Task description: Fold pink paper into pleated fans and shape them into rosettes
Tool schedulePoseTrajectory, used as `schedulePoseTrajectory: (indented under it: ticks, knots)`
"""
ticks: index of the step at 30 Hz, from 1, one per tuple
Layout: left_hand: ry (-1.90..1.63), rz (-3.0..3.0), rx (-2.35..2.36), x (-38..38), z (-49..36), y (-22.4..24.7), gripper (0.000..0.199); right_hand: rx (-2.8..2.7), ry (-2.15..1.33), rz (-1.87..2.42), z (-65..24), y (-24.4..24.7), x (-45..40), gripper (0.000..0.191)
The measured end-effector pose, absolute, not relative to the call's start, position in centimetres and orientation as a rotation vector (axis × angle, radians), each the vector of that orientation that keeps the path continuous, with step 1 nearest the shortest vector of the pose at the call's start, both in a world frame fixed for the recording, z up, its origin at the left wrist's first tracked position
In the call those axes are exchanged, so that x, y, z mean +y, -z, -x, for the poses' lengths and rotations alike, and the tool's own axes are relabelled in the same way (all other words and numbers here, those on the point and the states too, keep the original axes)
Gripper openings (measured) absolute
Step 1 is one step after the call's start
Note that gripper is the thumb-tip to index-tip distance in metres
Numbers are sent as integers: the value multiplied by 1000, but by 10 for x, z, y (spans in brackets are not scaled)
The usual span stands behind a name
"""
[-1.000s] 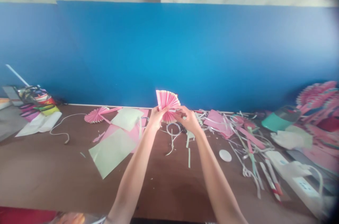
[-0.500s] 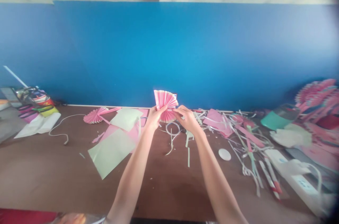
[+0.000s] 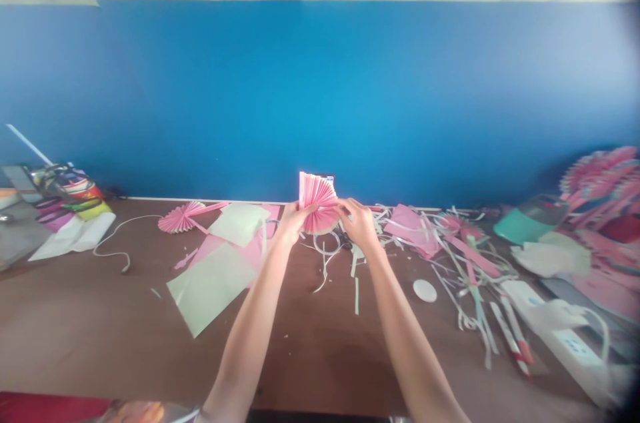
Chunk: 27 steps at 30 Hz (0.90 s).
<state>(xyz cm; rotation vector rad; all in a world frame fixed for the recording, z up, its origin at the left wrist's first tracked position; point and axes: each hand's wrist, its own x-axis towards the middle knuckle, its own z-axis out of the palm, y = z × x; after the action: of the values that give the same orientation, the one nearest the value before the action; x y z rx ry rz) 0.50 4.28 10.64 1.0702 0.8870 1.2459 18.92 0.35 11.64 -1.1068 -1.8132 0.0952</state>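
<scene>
A pleated pink paper fan (image 3: 320,199) is held up between my two hands at the back middle of the table. My left hand (image 3: 293,223) pinches its left side, with the thumb across the folds. On the right edge of the pleats, the fingers of my right hand (image 3: 356,219) are closed. Behind the fan, a dark-edged phone-like object (image 3: 328,178) shows only a corner. Below the hands lies a white ring-shaped loop (image 3: 327,243) with thin paper strips (image 3: 357,295) near it.
Pale green sheets (image 3: 213,289) and a finished pink fan (image 3: 181,217) lie left. Rightward are paper scraps (image 3: 413,229), a white disc (image 3: 425,290), markers (image 3: 510,339), a power strip (image 3: 555,326) and stacked pink fans (image 3: 597,173). A pen holder (image 3: 75,193) stands far left. A blue partition (image 3: 320,96) rises behind.
The fan has turned and shifted slightly to the right, its left edge now nearly upright. Both hands keep their grip on it and have moved only a little.
</scene>
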Motion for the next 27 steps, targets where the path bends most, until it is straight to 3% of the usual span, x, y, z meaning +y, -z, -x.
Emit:
schedulePoseTrajectory:
  ticks: [11, 17, 27]
  knots:
    - [-1196, -1054, 870, 42, -2, -109, 47, -1648, -93, 1152, -189, -105, 14, 31]
    - [-1168, -1079, 881, 46, -2, -101, 48, -1721, -112, 1125, -191, -109, 10, 20]
    - [-1304, -976, 904, 47, -14, -96, 46, -1715, -92, 1145, -189, -106, 13, 29]
